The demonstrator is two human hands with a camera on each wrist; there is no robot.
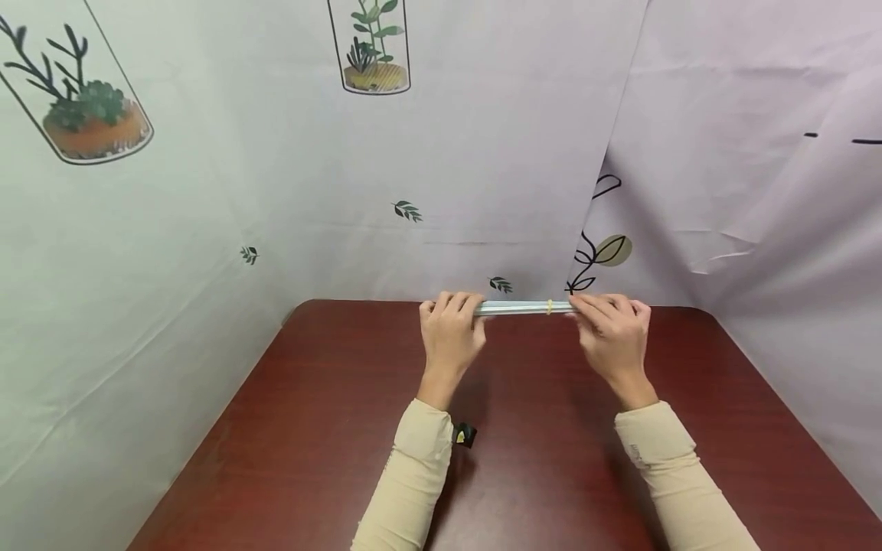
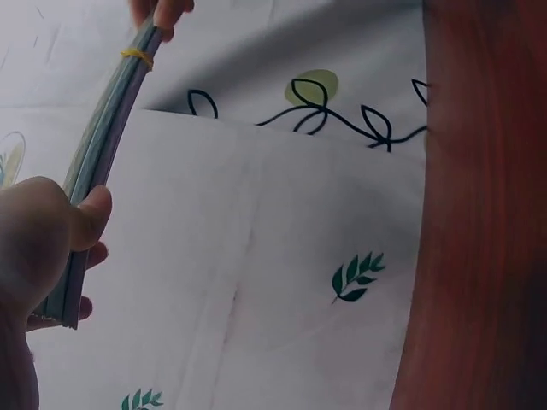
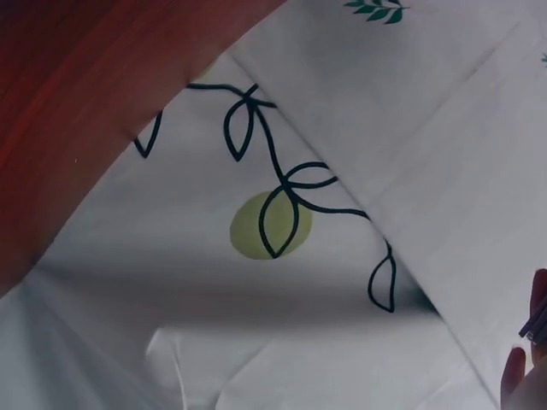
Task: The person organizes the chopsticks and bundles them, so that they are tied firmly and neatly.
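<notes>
A slim bundle of long, pale blue-grey strips (image 1: 513, 308) is held level above the far edge of the table. A yellow rubber band (image 1: 549, 307) circles it toward its right end. My left hand (image 1: 451, 327) grips the left end, its thumb lying across the strips in the left wrist view, where their cut ends (image 2: 58, 320) poke out below the fingers. At the opposite end, my right hand (image 1: 615, 333) pinches the bundle between thumb and fingers. The right wrist view catches only fingertips (image 3: 514, 369) and a dark tip of the bundle at its right edge.
The reddish-brown table (image 1: 331, 428) spreads beneath both arms. A small black item with a yellow mark (image 1: 466, 435) shows beside the left sleeve. White cloth (image 1: 482, 153) printed with plants and leaves hangs behind and along both sides of the table.
</notes>
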